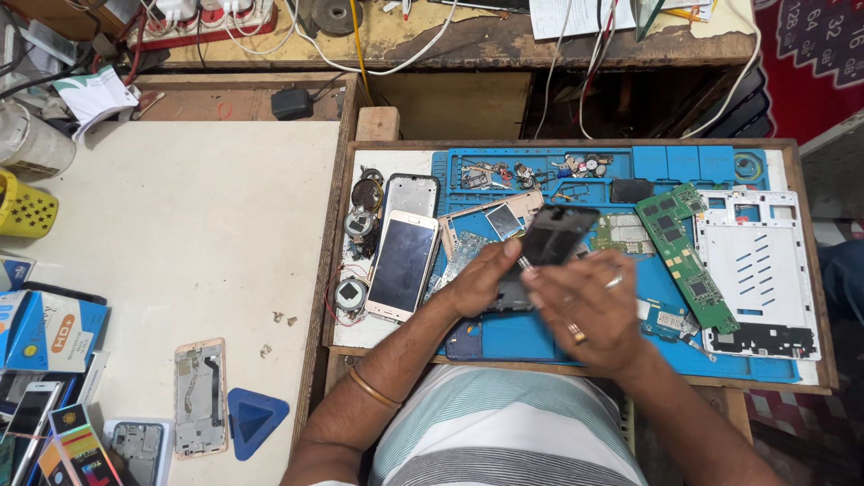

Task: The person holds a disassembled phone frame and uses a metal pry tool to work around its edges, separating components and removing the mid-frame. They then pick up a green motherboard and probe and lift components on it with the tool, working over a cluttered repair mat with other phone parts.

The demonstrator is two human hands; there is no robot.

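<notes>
Both hands meet over the blue work mat [540, 337]. Left hand [481, 279] and right hand [585, 306] each close their fingers on a dark phone panel [553, 234], held tilted above the mat. White-fronted phone [402, 265] lies just left; green circuit board [686, 252] lies right.

We hold a dark phone panel [556, 234] tilted above the blue work mat [531, 337], our left hand [486, 277] and right hand [589, 310] both gripping it; a white-framed phone [401, 265] lies just beside, left.
</notes>
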